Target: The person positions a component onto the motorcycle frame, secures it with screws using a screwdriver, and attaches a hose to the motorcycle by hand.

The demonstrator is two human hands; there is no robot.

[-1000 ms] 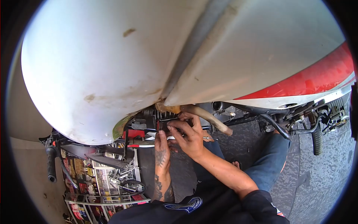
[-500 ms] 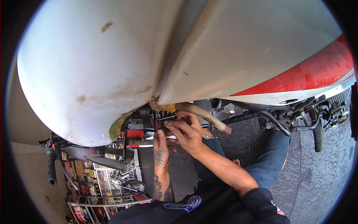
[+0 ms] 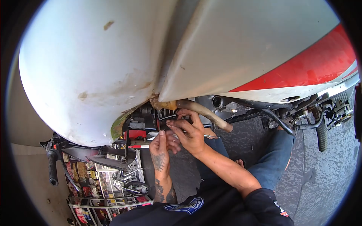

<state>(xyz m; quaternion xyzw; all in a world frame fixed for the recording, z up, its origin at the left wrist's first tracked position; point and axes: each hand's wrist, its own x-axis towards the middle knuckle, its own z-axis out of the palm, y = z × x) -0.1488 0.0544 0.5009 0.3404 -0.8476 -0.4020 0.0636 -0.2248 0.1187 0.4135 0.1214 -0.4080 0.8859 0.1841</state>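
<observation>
My left hand (image 3: 161, 145), tattooed at the back and wrist, is below the motorcycle's engine area with the thumb raised. Its other fingers are smeared by motion, so their grip is unclear. Close beside it, my right hand (image 3: 191, 133) has thumb and fingertips drawn together in a pinch. Whatever is between them is too small to make out. Just above the right fingers runs a worn, brownish pipe (image 3: 205, 113) that comes out from under the pale bodywork (image 3: 113, 67). A thin metal rod end (image 3: 210, 136) shows past my right wrist.
Pale panels with a red stripe (image 3: 298, 71) fill the upper view. A handlebar grip (image 3: 52, 167) sticks out at left, above a glass display case (image 3: 109, 184) of packaged goods. Foot-peg and engine parts (image 3: 320, 128) are at right. My jeans-clad leg (image 3: 271, 162) is below.
My left hand has turned and shifted slightly, its fingers now blurred to the right of the thumb. The right hand stays nearly still in its pinch. The view has tilted slightly.
</observation>
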